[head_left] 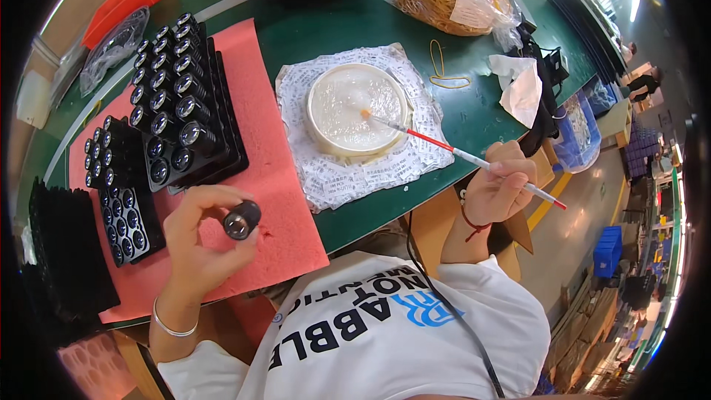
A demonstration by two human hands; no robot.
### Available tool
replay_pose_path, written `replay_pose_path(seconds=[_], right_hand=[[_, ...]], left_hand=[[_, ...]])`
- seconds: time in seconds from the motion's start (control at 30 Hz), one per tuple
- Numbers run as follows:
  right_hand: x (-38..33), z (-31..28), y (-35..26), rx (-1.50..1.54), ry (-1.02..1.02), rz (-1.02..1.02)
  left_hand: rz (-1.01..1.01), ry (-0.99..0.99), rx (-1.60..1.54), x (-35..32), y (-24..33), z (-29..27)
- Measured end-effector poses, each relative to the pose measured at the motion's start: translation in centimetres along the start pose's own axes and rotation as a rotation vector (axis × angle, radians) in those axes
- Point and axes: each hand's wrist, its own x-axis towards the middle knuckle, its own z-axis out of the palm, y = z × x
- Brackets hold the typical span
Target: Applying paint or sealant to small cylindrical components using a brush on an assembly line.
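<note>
My left hand point(198, 241) pinches a short black cylinder with a glassy round end, like a lens barrel point(238, 224), over the front of the pink foam mat point(285, 233). Between the fingers of my right hand point(500, 185) is a thin brush point(431, 140) with a white and red handle. Its tan tip rests on or just over the glossy, clear, gel-like stuff in a round white dish point(357, 150). Whether the tip touches the gel I cannot tell. Beneath the dish lies a printed white paper sheet point(296, 100).
Black trays point(235, 137) on the mat hold rows of similar lens barrels point(194, 135). A bag of rubber bands point(455, 0), a loose rubber band point(449, 78) and crumpled tissue point(518, 89) lie on the green table point(296, 26). A red bin point(126, 0) sits at far left.
</note>
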Motion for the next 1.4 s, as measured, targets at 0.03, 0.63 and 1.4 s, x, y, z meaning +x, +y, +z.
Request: replay_pose_path(seconds=[0.03,0.63,1.4], right_hand=[[0.1,0.2,0.0,0.023,-0.018,0.035],[-1.4,1.2,0.6,0.371,0.173,0.268],[-4.1,4.0,-1.0,0.464,-0.070,0.373]], left_hand=[[-0.093,-0.018,-0.079,-0.1,-0.3,0.1],[-0.474,-0.104,-0.422,0.0,-1.3,-0.6],[-0.603,-0.150,-0.537,0.6,-1.1,-0.8]])
